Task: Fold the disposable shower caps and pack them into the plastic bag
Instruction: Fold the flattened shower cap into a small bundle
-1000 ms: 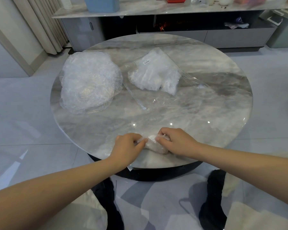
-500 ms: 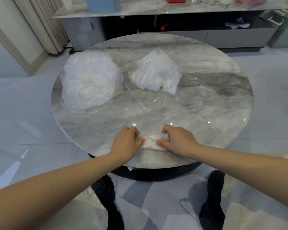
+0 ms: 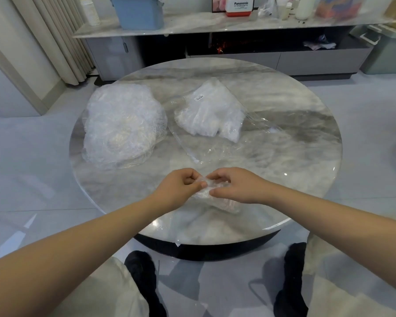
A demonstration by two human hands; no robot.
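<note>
Head cam: both hands bunching up one shower cap (image 3: 212, 193).
Left hand (image 3: 178, 188) and right hand (image 3: 236, 186) pinch it over the table (image 3: 284, 179).

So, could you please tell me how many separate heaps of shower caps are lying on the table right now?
2. A loose heap lies far left on the table; a packed heap inside the plastic bag lies centre. One more cap is in both hands. Caps within the heaps cannot be counted.
</note>
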